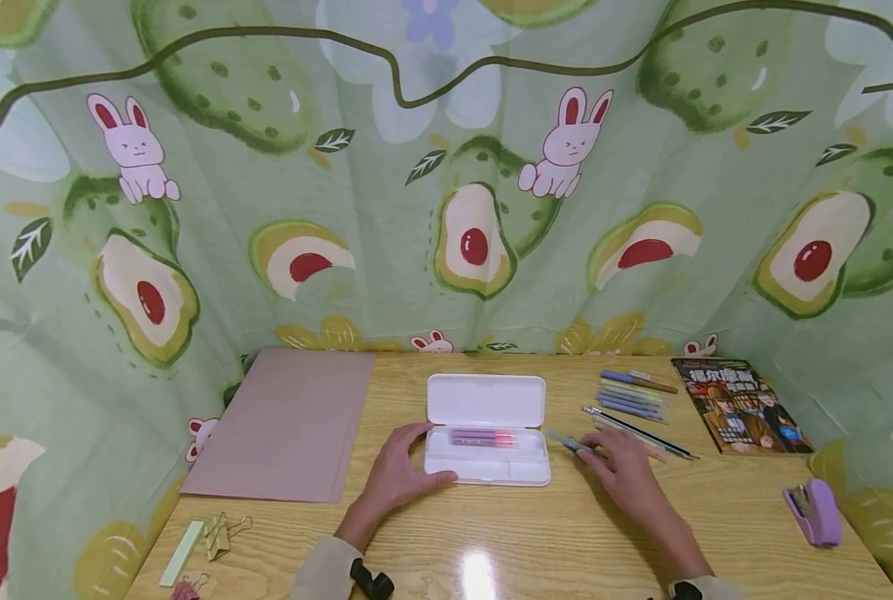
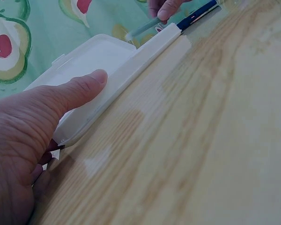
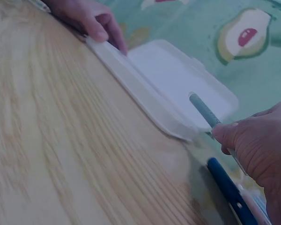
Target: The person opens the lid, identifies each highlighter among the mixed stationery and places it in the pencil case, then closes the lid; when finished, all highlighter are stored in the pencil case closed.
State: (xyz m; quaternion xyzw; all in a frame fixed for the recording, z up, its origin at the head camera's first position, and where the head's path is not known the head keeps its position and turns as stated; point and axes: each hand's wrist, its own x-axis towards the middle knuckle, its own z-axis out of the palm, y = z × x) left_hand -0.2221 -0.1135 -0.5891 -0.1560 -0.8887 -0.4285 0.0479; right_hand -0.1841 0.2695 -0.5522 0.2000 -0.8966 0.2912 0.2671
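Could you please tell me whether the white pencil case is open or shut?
Open: the white pencil case has its lid swung back, and pens show inside its base.

The pencil case [image 1: 486, 400] is white, the curtain [image 1: 386, 208] avocado-patterned green.

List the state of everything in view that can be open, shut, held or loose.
White pencil case: open, lid back
Pink-tipped pens: inside the case
Left hand: grips the case's left end
Right hand: pinches the greenish pen
Dark blue pen: on the table, unheld
Pencils: loose
Book: closed, flat
Stapler: unheld
Gold binder clip: unheld
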